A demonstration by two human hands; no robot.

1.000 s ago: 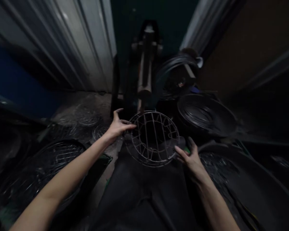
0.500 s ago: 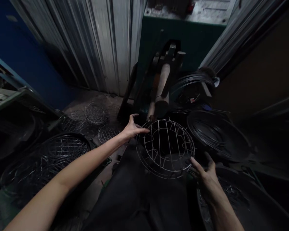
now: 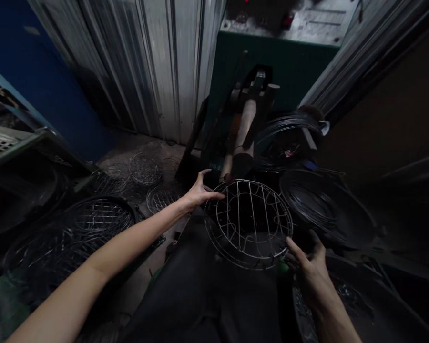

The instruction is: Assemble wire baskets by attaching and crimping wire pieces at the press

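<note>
A round wire rack [image 3: 252,205] with parallel bars and small bent wire loops around its ring is held between my hands, tilted in front of my dark-clad lap. My left hand [image 3: 201,193] grips its upper left rim, the thumb lying over the wire and the index finger raised. At the lower right, my right hand [image 3: 309,259] pinches the rim with the thumb on top; some of its fingers are in shadow underneath. Just beyond the rack's far edge is the lower end of a machine's thick metal arm [image 3: 246,124], close to the wire; contact cannot be made out.
A green machine [image 3: 289,59] stands ahead against corrugated metal sheeting [image 3: 157,71]. Wire racks [image 3: 103,216] are piled at left, with more on the floor [image 3: 145,169]. Coiled wire [image 3: 309,202] and a dark basin [image 3: 382,305] holding small wire pieces lie at right.
The whole view has shifted slightly, with everything a little lower and to the right. Both hands keep the same hold on the wire rack.
</note>
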